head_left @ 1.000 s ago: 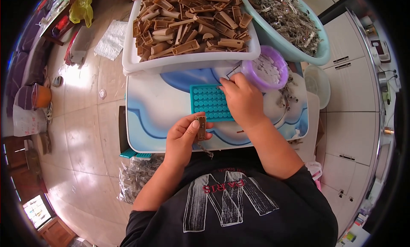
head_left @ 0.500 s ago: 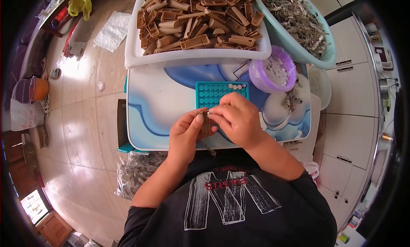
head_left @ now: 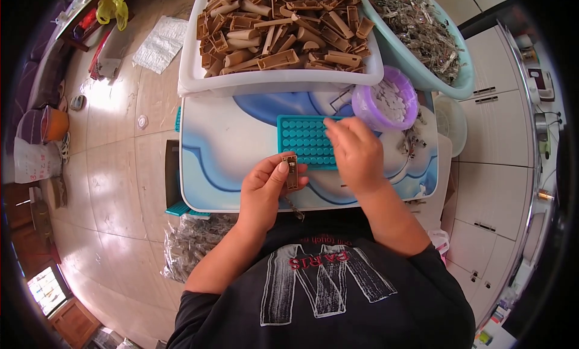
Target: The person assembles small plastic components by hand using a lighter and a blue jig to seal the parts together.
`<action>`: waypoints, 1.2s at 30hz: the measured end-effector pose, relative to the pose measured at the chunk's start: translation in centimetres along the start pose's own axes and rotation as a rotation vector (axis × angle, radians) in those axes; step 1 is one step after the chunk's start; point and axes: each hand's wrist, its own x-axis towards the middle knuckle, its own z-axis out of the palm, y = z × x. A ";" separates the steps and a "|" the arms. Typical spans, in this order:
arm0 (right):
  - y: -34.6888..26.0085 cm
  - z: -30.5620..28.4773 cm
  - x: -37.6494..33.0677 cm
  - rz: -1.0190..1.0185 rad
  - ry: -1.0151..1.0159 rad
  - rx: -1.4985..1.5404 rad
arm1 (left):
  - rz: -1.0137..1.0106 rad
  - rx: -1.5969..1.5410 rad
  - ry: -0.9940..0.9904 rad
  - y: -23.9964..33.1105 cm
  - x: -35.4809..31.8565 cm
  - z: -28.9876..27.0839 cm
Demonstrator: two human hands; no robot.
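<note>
My left hand [head_left: 262,183] grips a small brown open-sided plastic casing [head_left: 292,179] near the table's front edge, the thumb along its side. Small parts sit in its upper end, and a greyish strand [head_left: 296,211] hangs below. My right hand [head_left: 362,153] is over the right side of a teal tray [head_left: 280,135] with rows of round cells. Its thumb and fingertips are drawn together at the tray's upper right, where white discs lay; whatever they pinch is too small to make out. The hand hides that side of the tray.
Behind the table, a white bin [head_left: 283,82] is heaped with brown casings. A light-green tub [head_left: 469,78] of wired parts stands at the back right. A purple bowl [head_left: 363,111] of white discs stands beside loose wired parts [head_left: 412,141]. Plastic-wrapped parts [head_left: 196,243] lie at the lower left.
My right hand has left the casing and moved right and slightly up to the tray's far right corner. The left hand has stayed nearly in place with the casing.
</note>
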 end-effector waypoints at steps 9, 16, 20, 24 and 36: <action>0.9 1.2 0.6 0.122 -0.042 -0.257 | -0.007 0.001 0.003 0.1 0.1 -0.1; -2.6 0.6 0.0 -0.011 -0.059 0.263 | 0.017 -0.016 -0.025 -0.2 0.2 -0.3; -2.7 1.1 -0.4 -0.032 -0.084 0.287 | 0.029 -0.008 -0.026 -0.4 0.3 -0.5; -2.8 1.1 -0.3 -0.080 -0.093 0.249 | 0.034 0.025 -0.012 -0.2 0.1 -0.3; -0.6 0.3 -0.4 -0.044 -0.042 0.110 | -0.009 0.021 0.014 -0.1 0.1 -0.1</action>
